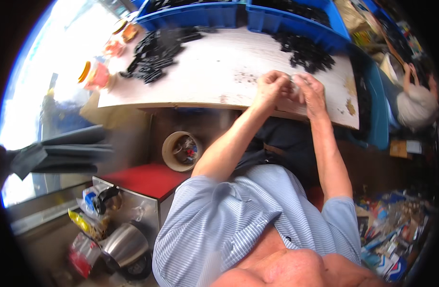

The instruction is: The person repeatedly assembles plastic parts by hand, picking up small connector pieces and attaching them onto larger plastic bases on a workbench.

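Note:
Close together over the front right part of the pale table [207,86], my left hand [273,87] and my right hand [311,92] meet at the fingertips. Both are closed, thumbs pressed to fingers. Whatever small thing is pinched between them is blurred and mostly hidden by the fingers. Just beyond my hands lies a heap of small black parts [305,53]. A second heap, of longer black pieces [152,55], spreads across the table's far left. Small dark crumbs are scattered beside my left hand.
Blue bins [190,16] holding black parts line the far edge. Jars with orange lids [85,71] stand at the left. Below are a round bucket [169,153], a red-topped cabinet [145,179] and a metal kettle [126,244]. Another person [416,105] sits at the right.

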Tool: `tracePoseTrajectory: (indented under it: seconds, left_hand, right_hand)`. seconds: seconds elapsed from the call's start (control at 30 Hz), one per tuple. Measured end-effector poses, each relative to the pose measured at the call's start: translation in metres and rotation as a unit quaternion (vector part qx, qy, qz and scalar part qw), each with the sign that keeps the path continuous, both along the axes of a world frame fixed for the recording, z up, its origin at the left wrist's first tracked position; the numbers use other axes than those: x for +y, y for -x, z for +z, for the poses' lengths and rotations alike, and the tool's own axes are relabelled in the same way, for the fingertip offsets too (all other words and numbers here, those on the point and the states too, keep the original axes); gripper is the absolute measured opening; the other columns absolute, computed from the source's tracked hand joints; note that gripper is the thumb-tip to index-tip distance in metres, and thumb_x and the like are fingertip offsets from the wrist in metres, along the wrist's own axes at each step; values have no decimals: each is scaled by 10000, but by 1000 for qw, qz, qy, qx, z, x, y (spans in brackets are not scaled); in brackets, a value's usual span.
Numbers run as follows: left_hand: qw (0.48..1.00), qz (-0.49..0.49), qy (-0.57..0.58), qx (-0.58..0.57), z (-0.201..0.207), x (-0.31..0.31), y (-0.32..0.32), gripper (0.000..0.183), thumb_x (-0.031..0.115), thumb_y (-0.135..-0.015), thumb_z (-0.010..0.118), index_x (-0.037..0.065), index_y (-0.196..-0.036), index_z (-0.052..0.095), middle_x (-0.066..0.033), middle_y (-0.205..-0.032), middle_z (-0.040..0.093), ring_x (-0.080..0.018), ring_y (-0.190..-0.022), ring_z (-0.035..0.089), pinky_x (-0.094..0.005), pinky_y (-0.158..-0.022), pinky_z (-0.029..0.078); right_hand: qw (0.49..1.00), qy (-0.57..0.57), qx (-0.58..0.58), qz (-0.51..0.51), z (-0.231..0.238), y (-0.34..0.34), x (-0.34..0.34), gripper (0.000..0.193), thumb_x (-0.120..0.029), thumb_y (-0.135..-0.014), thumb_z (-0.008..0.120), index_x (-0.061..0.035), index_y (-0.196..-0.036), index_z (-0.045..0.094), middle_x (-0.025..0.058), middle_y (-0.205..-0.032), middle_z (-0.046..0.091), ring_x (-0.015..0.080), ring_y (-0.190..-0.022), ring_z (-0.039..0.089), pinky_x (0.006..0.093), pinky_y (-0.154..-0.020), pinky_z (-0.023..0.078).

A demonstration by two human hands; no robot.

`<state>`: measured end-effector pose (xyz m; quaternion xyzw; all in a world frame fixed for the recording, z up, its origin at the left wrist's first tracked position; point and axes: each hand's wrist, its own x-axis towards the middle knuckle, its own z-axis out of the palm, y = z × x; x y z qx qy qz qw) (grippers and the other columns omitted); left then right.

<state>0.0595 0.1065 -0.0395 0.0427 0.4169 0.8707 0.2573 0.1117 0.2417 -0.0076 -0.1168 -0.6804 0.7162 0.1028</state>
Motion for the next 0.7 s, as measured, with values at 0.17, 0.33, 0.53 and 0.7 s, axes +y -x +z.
tracePoseTrajectory:
  seconds: [0.17, 0.33, 0.53, 0.7]
  left_hand:
    - [1000, -1, -12, 0, 15, -2, -6, 101, 74, -931, 566, -25, -920, 545, -80, -778, 599, -150, -637, 611, -300, -585, 578]
    - [999, -9, 20, 27, 13, -14, -5, 121, 94, -927, 571, -23, -952, 565, -101, -802, 629, -160, -670, 632, -282, -627, 569]
    - [823, 215, 393, 350, 30, -81, -14, 224, 49, -838, 636, -13, -1049, 599, -146, -999, 640, -236, -888, 624, -329, -714, 528]
    - [370, 384, 711, 459, 5, -269, 50, 326, 60, -765, 644, 12, -1088, 623, -185, -1109, 620, -347, -1053, 570, -433, -915, 460]
  right_hand:
    - [999, 20, 8, 42, 0, -3, 7, 276, -191, -815, 758, -33, -1020, 664, 0, -656, 640, 21, -451, 445, 183, -438, 353]
    - [999, 14, -5, 42, 0, -1, -3, 248, -210, -827, 747, -45, -994, 665, -22, -623, 591, 25, -448, 437, 187, -436, 345]
    - [998, 61, 11, 1, -9, -10, 6, 187, -193, -839, 733, -39, -905, 650, -22, -501, 479, 73, -424, 458, 273, -536, 531]
    - [996, 83, 40, 4, -7, -2, -4, 185, -190, -828, 745, -47, -896, 648, -15, -467, 450, 90, -419, 469, 294, -551, 541]
